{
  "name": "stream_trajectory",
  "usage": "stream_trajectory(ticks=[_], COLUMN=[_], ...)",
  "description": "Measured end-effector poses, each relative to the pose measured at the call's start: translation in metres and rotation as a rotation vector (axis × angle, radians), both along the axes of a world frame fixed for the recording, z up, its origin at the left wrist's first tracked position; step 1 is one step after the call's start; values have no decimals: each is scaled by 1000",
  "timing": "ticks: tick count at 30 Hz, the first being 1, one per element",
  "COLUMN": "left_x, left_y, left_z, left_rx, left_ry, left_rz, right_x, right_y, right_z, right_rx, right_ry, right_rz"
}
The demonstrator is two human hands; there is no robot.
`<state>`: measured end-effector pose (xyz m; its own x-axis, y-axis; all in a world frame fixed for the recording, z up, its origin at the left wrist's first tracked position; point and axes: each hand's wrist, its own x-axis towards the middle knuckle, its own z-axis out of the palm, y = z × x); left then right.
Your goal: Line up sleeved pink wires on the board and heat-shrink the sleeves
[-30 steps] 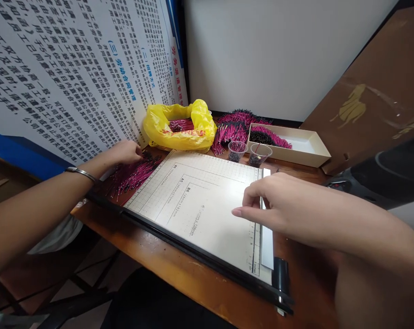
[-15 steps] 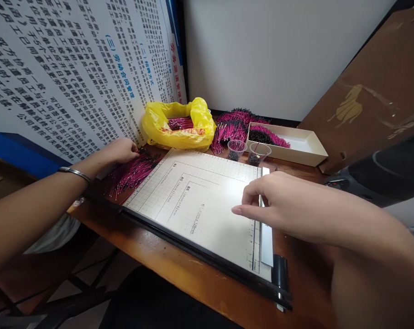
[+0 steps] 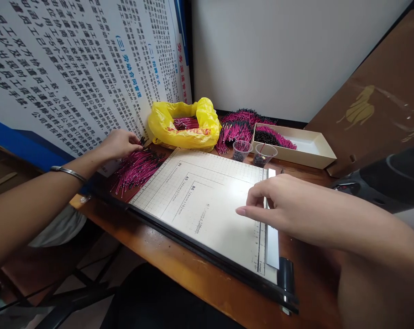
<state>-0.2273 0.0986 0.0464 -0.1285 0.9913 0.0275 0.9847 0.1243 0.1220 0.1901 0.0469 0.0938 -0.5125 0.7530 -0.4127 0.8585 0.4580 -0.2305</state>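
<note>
A paper cutter board [image 3: 207, 201] with a printed grid lies on the wooden table [image 3: 179, 267]. My right hand [image 3: 278, 205] rests over its right edge, fingers curled loosely by the ruler strip [image 3: 272, 237], nothing visible in them. Far to the left, my left hand [image 3: 119, 144], with a metal bangle on the wrist, has its fingers bunched on a pile of pink and black wire pieces [image 3: 136, 167] beside the board. Whether it grips any of them is hidden.
A yellow plastic bag [image 3: 184, 123] holds more wires at the back. Beside it lie another wire heap [image 3: 236, 125], two small clear cups [image 3: 249, 153] and a cream box [image 3: 302, 146]. A printed board [image 3: 73, 68] leans on the left, brown cardboard [image 3: 378, 96] on the right.
My left hand has shifted slightly back and left over the wire pile. My right hand stays on the cutter's right edge. The view has drifted a little.
</note>
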Motion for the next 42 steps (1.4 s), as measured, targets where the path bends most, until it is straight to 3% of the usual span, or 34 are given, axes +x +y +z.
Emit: stream_trajectory(ticks=[7,12,15,18,24,29,35,42], left_x=[1,0,12,46,154,215,227,216], left_y=[-5,-11,-18,-26,-25,-7,4,1], left_z=[11,30,42,46,25,0,-27,-41], left_rx=[98,92,59,14,-23,-29,-31,-3], left_ry=[-124,-177,-202,-231,-306,-372,-475,-589], left_rz=[43,64,12,-129,-576,-977,-1095,-1157], right_x=[-1,-4,-4,-2,7,24,38,34], right_y=[-2,-1,-1,-3,-5,0,-4,-14], right_z=[4,4,3,1,-12,-49,-88,-98], right_rx=[-33,-45,-51,-15,154,311,410,423], right_ry=[-38,-73,-76,-23,130,483,606,619], right_rz=[-16,-28,-32,-47,-200,-315,-304,-225])
